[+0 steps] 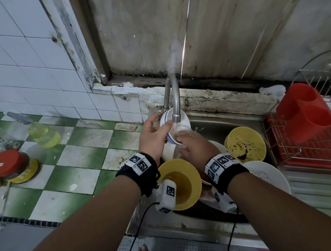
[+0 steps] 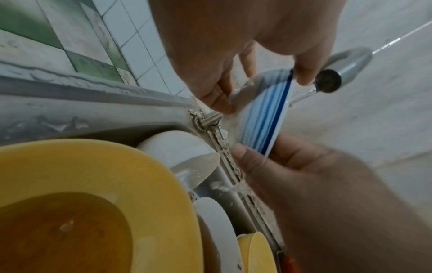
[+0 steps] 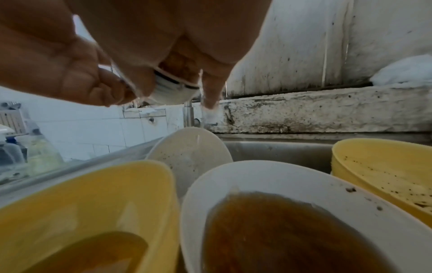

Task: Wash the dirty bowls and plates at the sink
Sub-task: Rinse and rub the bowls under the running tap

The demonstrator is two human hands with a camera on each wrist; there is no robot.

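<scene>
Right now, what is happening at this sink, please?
A person is rinsing a small white bowl with blue stripes under the running tap. The left hand grips its rim, and the right hand holds it from the other side. Dirty yellow bowls and white plates still wait in the sink.

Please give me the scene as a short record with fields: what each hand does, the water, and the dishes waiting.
left hand: holds the white blue-striped ceramic bowl by its rim
right hand: grips the bowl's lower edge
metal tap: running onto the bowl
waiting in steel sink: yellow plastic bowl of brown liquid, speckled yellow plastic bowl, white plates
</scene>
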